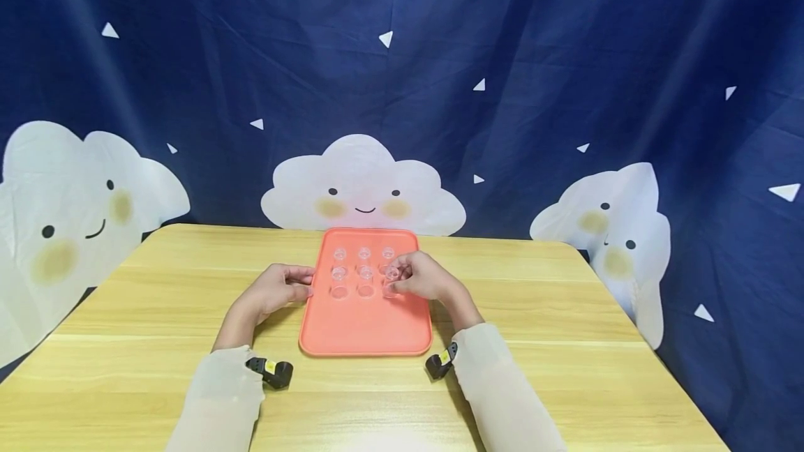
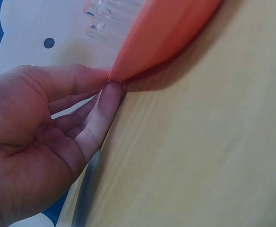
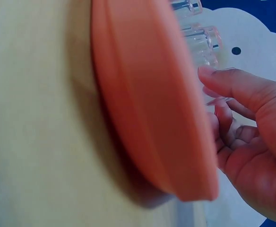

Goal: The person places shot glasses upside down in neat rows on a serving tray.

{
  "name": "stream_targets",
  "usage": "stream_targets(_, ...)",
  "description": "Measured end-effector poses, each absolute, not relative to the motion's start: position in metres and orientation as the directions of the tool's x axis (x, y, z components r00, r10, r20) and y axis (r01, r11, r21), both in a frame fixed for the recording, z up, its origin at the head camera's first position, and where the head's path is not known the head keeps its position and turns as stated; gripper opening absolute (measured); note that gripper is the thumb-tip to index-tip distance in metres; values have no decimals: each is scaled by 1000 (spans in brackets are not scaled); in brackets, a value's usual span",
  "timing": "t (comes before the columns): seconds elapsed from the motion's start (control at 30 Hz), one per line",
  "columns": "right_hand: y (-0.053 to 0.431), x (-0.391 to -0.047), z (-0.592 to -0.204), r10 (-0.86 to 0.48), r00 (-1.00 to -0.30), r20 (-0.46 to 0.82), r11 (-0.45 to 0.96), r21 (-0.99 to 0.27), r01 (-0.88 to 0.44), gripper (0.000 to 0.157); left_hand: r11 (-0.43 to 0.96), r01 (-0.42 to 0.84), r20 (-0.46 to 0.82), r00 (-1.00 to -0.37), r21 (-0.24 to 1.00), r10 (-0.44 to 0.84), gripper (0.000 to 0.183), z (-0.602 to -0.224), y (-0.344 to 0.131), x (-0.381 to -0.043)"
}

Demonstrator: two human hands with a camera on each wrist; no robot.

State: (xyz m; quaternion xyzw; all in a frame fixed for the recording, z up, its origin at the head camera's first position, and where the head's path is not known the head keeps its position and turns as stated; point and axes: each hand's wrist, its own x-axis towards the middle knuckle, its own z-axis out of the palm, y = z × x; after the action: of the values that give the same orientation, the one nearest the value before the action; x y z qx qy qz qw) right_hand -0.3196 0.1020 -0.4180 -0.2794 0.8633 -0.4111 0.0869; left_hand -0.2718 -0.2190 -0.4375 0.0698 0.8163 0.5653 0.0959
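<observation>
A coral-coloured tray [image 1: 364, 332] lies on the table with small clear cups [image 1: 339, 288] standing on it in three rows of three. My right hand [image 1: 429, 277] is over the tray's right side, its thumb and fingers pinching the front right clear cup [image 1: 388, 292]. Seen from the right wrist, the tray's raised rim [image 3: 142, 94] partly hides that cup and the fingertips. My left hand [image 1: 270, 290] is at the tray's left edge, where the thumb and fingertips touch the outside of the rim.
The light wooden table [image 1: 157, 340] ends at the back by a dark blue curtain [image 1: 314, 54] printed with white clouds and triangles. Both wrists carry a small black camera [image 1: 276, 372] close over the tabletop. Bare tray surface lies in front of the cups.
</observation>
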Motion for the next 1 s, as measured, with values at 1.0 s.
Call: stream_targets(1.0, 125, -323, -388, -583, -810, 60, 530, -728, -435, 41, 401, 15, -80, -973, 916, 218, 48, -439, -223, -280)
